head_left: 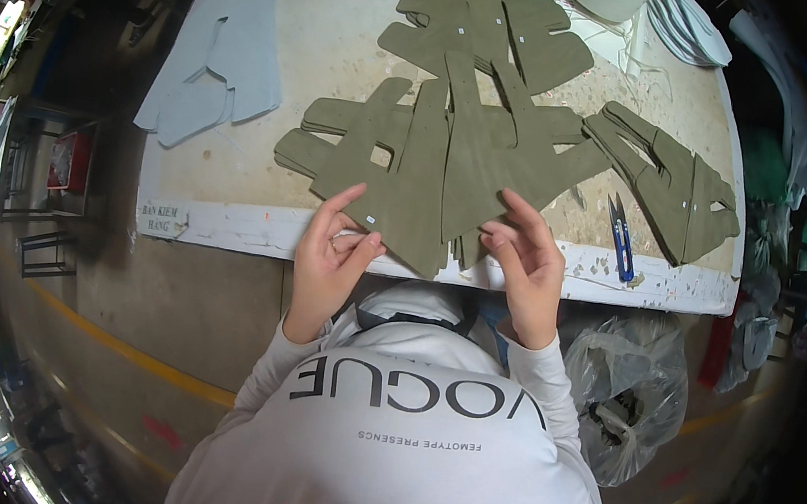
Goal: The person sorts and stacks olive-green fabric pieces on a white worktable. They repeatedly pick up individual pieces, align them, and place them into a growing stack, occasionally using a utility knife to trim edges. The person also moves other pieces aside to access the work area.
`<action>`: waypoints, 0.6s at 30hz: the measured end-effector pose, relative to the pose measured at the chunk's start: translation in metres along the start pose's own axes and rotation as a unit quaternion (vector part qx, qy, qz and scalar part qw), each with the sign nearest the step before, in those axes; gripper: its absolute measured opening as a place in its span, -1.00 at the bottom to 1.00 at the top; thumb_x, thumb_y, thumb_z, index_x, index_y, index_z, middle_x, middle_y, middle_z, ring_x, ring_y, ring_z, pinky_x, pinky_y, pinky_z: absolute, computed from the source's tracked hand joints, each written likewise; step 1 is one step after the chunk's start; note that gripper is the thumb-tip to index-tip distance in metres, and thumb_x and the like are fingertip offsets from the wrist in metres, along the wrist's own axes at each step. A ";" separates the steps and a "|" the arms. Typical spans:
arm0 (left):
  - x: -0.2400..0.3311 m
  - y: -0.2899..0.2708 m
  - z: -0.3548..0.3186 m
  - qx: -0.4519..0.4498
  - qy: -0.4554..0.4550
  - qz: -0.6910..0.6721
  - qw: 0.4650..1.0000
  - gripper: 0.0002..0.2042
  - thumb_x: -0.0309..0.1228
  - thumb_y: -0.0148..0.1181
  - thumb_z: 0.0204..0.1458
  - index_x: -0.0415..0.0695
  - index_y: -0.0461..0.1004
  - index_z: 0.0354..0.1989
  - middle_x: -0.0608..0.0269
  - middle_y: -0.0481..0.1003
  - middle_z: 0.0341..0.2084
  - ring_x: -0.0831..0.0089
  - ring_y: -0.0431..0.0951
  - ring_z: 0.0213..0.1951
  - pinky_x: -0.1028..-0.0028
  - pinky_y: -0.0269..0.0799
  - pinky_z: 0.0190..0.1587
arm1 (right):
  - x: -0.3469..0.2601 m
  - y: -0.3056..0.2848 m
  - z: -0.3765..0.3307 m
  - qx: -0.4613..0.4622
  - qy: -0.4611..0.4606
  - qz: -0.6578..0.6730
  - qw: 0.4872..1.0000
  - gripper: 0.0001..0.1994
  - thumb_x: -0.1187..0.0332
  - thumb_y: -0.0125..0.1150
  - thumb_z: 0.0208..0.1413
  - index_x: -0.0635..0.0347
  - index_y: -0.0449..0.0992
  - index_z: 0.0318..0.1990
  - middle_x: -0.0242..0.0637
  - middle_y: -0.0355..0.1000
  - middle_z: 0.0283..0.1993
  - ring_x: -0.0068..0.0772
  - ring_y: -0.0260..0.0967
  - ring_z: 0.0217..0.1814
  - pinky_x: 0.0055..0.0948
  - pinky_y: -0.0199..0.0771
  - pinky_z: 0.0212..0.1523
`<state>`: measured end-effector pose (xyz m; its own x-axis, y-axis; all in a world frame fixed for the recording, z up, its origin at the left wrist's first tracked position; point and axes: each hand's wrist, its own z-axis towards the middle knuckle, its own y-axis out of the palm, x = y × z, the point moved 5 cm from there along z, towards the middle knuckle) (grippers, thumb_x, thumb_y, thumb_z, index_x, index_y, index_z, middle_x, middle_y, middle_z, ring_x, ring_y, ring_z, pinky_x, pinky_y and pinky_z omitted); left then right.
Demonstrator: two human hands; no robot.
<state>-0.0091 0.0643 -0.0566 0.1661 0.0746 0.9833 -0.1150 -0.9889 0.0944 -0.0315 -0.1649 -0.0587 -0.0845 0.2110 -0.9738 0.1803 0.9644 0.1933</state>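
"touching the olive cut pieces (480, 166), is that left hand (321, 264)?"

"it's at their lower left edge, index and thumb apart; whether it grips, i can't tell."

"and the right hand (533, 280)?"

"at the right edge, fingers loosely spread; its hold i can't tell either."

"where's the pile?"

"on the table (335, 27), snips (620, 240) to its right, pale blue pieces (248, 42) left."

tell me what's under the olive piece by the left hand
More olive pieces stick out past its left edge, over the table. The rest underneath is covered.
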 end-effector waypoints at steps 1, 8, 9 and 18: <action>0.000 0.002 0.001 -0.002 0.001 -0.010 1.000 -0.40 -0.76 0.14 0.09 -0.31 0.13 0.34 0.11 0.41 -0.07 0.49 0.58 -0.14 0.60 0.53 -0.12 | 0.003 -0.003 0.001 0.024 0.007 -0.006 1.000 -0.55 0.62 0.16 0.17 0.39 0.35 0.24 -0.23 0.41 0.05 -0.58 0.43 0.02 -0.58 0.42 0.08; 0.006 0.022 0.001 -0.005 0.064 0.034 0.997 -0.35 -0.79 0.16 0.02 -0.33 0.14 0.34 0.03 0.21 0.18 0.31 0.57 -0.01 0.50 0.61 -0.06 | -0.002 -0.004 0.018 0.029 0.003 -0.015 0.999 -0.57 0.65 0.23 0.10 0.35 0.43 0.17 -0.33 0.47 -0.24 -0.64 0.48 -0.20 -0.68 0.48 -0.11; 0.007 0.022 0.001 -0.003 0.064 0.036 0.997 -0.34 -0.79 0.17 0.02 -0.33 0.13 0.34 0.03 0.18 0.20 0.28 0.56 0.00 0.49 0.62 -0.05 | -0.001 -0.004 0.018 0.032 0.014 -0.010 0.999 -0.57 0.65 0.24 0.10 0.35 0.44 0.17 -0.34 0.48 -0.27 -0.64 0.49 -0.22 -0.68 0.49 -0.13; 0.006 0.020 -0.010 0.015 0.068 0.052 0.996 -0.30 -0.80 0.19 -0.02 -0.33 0.10 0.36 0.04 0.16 0.16 0.30 0.58 -0.04 0.53 0.64 -0.12 | 0.001 -0.002 0.013 0.003 0.075 0.088 0.993 -0.61 0.64 0.20 0.12 0.42 0.45 0.14 -0.30 0.52 -0.24 -0.59 0.52 -0.21 -0.62 0.53 -0.08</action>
<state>-0.0200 0.0459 -0.0472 0.0199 -0.0140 0.9997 -0.0943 -0.9955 -0.0121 -0.0191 -0.1685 -0.0618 -0.1955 0.3983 -0.8962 0.2103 0.9096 0.3584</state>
